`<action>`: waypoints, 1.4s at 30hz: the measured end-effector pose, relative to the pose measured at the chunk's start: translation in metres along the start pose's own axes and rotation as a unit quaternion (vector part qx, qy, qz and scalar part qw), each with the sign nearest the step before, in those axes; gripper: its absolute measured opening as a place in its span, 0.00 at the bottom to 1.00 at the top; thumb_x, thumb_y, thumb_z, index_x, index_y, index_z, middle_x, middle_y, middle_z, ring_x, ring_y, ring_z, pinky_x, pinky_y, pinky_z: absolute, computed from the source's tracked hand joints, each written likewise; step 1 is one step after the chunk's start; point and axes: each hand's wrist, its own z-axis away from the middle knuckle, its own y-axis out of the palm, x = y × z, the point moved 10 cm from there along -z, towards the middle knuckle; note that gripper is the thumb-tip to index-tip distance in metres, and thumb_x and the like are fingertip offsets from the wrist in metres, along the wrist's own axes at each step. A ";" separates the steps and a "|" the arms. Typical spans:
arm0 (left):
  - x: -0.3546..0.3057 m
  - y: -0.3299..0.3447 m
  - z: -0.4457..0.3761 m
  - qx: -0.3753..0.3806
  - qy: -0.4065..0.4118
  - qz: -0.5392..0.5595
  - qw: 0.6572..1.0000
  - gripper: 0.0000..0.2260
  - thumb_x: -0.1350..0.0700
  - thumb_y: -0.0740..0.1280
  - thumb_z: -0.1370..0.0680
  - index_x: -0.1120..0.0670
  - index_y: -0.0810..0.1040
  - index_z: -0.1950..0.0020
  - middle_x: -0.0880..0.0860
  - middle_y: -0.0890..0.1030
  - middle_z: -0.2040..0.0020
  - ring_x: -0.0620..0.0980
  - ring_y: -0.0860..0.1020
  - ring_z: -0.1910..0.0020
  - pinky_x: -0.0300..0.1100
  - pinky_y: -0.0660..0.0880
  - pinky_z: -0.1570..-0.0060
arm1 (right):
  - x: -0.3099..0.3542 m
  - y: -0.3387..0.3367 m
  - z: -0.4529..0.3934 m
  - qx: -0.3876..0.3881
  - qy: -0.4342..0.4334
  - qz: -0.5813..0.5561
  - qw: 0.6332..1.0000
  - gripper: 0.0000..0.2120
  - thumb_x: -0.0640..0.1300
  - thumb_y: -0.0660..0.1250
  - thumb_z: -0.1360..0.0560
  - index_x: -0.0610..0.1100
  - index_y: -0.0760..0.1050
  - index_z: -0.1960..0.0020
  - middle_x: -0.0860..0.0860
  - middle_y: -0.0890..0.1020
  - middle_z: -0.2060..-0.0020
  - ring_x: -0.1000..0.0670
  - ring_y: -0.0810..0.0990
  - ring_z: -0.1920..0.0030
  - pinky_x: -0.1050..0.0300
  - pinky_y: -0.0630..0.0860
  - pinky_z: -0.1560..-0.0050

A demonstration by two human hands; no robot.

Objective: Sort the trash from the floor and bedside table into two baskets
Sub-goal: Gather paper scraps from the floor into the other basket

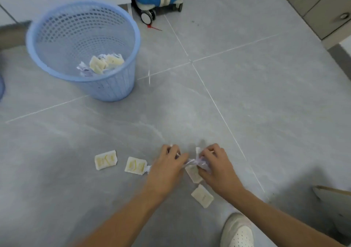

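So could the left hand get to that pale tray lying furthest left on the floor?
Probably yes. The tray lies in the open on the floor tiles, nothing on it. But the left hand is busy gripping a crumpled wrapper with the right hand.

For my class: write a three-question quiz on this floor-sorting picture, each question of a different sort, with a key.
1. True or false: the blue basket is empty.
2. Which is held by both hands, left hand and right hand? A) a crumpled wrapper B) a bottle C) the basket
3. Fill in: left of the hands, ___ cream packets lie apart from them on the floor.

Key: 1 false, trash lies inside; 2 A; 3 two.
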 end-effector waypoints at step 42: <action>0.145 -0.033 0.102 0.128 -0.133 -0.049 0.982 0.36 0.32 0.68 0.29 0.37 0.64 0.22 0.51 0.61 0.20 0.57 0.58 0.21 0.64 0.69 0.32 | 0.101 0.123 0.007 0.194 0.023 0.182 0.964 0.42 0.64 0.75 0.35 0.58 0.60 0.27 0.48 0.63 0.34 0.42 0.65 0.36 0.47 0.79 0.48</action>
